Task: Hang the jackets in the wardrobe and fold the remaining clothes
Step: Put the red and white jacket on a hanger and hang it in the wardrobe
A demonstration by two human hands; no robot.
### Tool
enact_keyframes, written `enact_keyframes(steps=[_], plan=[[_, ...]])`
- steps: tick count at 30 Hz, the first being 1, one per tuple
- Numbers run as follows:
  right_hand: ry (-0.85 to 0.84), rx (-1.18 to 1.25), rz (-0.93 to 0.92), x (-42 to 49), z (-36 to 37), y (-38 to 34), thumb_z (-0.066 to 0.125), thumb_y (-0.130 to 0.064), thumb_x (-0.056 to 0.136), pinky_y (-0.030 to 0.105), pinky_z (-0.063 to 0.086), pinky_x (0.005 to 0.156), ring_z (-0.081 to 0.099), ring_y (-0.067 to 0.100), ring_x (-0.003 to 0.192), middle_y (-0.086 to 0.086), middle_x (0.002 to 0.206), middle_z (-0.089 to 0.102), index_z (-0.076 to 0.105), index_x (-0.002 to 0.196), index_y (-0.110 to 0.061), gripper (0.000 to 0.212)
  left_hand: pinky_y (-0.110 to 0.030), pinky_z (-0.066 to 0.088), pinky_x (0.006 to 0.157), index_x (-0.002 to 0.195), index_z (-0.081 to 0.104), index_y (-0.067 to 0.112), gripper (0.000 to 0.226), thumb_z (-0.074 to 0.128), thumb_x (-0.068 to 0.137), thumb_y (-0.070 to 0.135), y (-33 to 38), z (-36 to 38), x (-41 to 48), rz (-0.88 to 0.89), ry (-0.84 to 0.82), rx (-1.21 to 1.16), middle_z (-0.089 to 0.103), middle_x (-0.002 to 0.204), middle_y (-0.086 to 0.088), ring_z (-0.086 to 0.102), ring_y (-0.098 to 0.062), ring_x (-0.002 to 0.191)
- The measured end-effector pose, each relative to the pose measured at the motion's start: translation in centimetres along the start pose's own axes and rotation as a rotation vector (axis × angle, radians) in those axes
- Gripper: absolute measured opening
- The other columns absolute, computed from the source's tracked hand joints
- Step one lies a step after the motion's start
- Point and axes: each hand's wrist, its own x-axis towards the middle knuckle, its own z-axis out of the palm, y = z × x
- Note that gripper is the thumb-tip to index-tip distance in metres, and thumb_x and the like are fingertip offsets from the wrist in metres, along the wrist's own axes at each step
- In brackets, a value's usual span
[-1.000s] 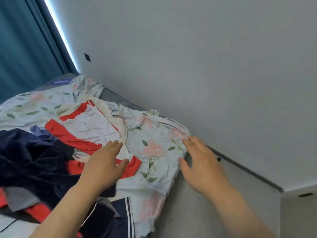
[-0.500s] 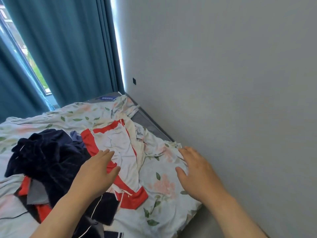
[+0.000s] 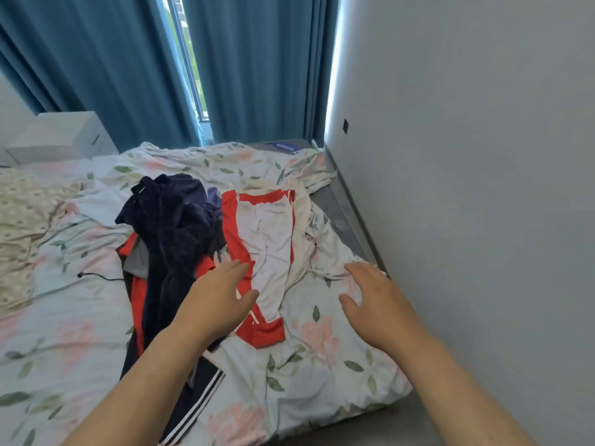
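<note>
The red-and-white garment (image 3: 267,239) lies spread on the bed (image 3: 64,317), long axis running from the near edge toward the curtains (image 3: 112,75). The left hand (image 3: 219,297), fingers straight, hovers over its near left edge; the right hand (image 3: 376,300), also open-fingered, is just right of it.

The bed (image 3: 325,201) stands against the wall on its right, its grey mattress bare along that edge. A floral sheet (image 3: 322,358) — pale, with pink flowers and green leaves — covers the rest in wrinkles. On the sheet lie a white-and-red garment (image 3: 270,233), spread flat, and just left of it a heap of navy clothes (image 3: 170,220) touching and partly overlapping it. A beige patterned cloth (image 3: 25,217) lies at the left side, and a thin black cable (image 3: 99,277) runs toward the heap.
</note>
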Motion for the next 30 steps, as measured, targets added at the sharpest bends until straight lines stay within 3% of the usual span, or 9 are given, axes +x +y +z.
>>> enact_keyframes(steps=[4,9,15,16,18,21,24,27,30], plan=[[-0.157,-0.007,-0.037,2.7,3.2,0.6,0.050,-0.035,0.099,0.023,0.024,0.112,0.030,0.010,0.142,-0.008,0.157,0.032,0.031,0.152,-0.024,0.057,-0.029,0.038,0.096,0.142,0.048,0.024,0.053,0.056,0.093,0.042,-3.2,2.1,0.6,-0.131,-0.036,-0.115,0.050,0.145,0.007,0.049,-0.016,0.129],[-0.315,-0.009,0.020,6.4,8.2,2.6,0.053,-0.033,0.098,0.016,0.026,0.101,0.040,0.012,0.133,-0.004,0.148,0.043,0.035,0.151,-0.022,0.057,-0.033,0.039,0.102,0.144,0.047,0.017,0.056,0.056,0.094,0.039,-8.5,6.6,3.1,-0.315,-0.163,-0.210,0.047,0.149,-0.001,0.046,-0.019,0.134],[-0.482,0.042,0.088,10.4,16.7,4.7,0.056,-0.029,0.097,0.023,0.026,0.110,0.037,0.016,0.140,0.001,0.153,0.040,0.040,0.148,-0.020,0.054,-0.036,0.043,0.099,0.144,0.048,0.016,0.054,0.057,0.094,0.036,-14.1,13.4,5.7,-0.510,-0.271,-0.360,0.056,0.139,-0.003,0.055,-0.028,0.125],[-0.507,0.044,0.091,11.0,18.4,5.0,0.056,-0.029,0.097,0.023,0.027,0.109,0.038,0.017,0.139,0.001,0.152,0.042,0.040,0.148,-0.020,0.054,-0.037,0.046,0.094,0.136,0.055,0.018,0.045,0.057,0.094,0.034,-15.0,14.6,6.0,-0.522,-0.273,-0.390,0.060,0.126,0.000,0.060,-0.029,0.115],[-0.580,0.038,0.081,12.3,21.9,5.6,0.056,-0.028,0.097,0.023,0.027,0.108,0.038,0.017,0.139,0.002,0.152,0.042,0.039,0.149,-0.019,0.055,-0.031,0.045,0.076,0.096,0.059,0.030,0.004,0.056,0.093,0.029,-16.7,17.1,6.8,-0.565,-0.267,-0.434,0.052,0.094,0.010,0.056,-0.020,0.092],[-0.694,0.026,0.060,14.2,27.0,6.4,0.056,-0.026,0.097,0.024,0.024,0.110,0.035,0.018,0.141,0.004,0.154,0.040,0.038,0.150,-0.016,0.057,-0.025,0.034,0.065,0.072,0.044,0.029,0.025,0.057,0.093,0.023,-19.0,21.3,8.5,-0.626,-0.276,-0.530,0.042,0.078,0.010,0.043,-0.015,0.082],[-0.741,0.012,0.043,16.2,32.9,7.5,0.057,-0.024,0.096,0.024,0.026,0.110,0.038,0.019,0.139,0.003,0.153,0.042,0.039,0.150,-0.016,0.057,-0.029,0.040,0.072,0.093,0.062,0.021,0.005,0.057,0.094,0.022,-21.8,26.1,10.6,-0.652,-0.264,-0.569,0.055,0.093,0.004,0.050,-0.015,0.087],[-0.775,0.018,-0.001,18.1,38.9,8.5,0.059,-0.020,0.094,0.025,0.032,0.106,0.046,0.023,0.133,0.005,0.147,0.049,0.043,0.147,-0.015,0.056,-0.024,0.045,0.072,0.106,0.068,0.015,0.016,0.058,0.094,0.020,-24.2,30.9,12.8,-0.663,-0.295,-0.600,0.063,0.103,0.003,0.058,-0.014,0.091],[-0.795,0.011,-0.103,19.7,43.5,9.4,0.062,-0.017,0.088,0.026,0.035,0.103,0.048,0.026,0.128,0.008,0.141,0.051,0.043,0.146,-0.016,0.060,-0.038,0.053,0.087,0.108,0.070,0.009,0.020,0.059,0.092,0.015,-25.7,34.6,14.6,-0.632,-0.312,-0.593,0.069,0.107,-0.005,0.065,-0.022,0.099]])
